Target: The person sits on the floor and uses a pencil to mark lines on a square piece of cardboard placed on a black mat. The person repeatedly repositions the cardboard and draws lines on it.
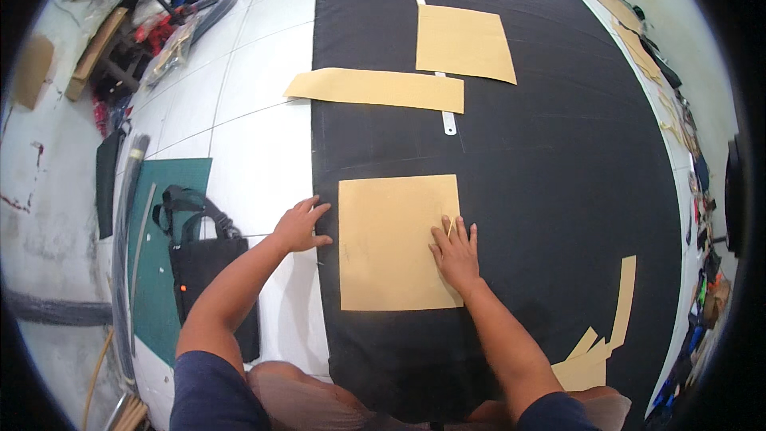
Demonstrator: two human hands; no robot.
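A nearly square tan card piece point(391, 247) lies flat on a large black fabric sheet point(558, 160) in front of me. My right hand point(457, 254) rests on the card's right edge, its fingers stretched out. A thin pale sliver shows between those fingers; I cannot tell whether it is a slim tool or bare card. At the fabric's left edge is my left hand point(302, 226), fingers apart and holding nothing, a little left of the card.
Farther off lie a long tan strip point(383, 89), another card piece point(464, 44) and a metal ruler point(449, 124) partly under them. Card scraps point(586, 363) sit at lower right. On the left are a black bag point(211, 271) and green cutting mat point(155, 287).
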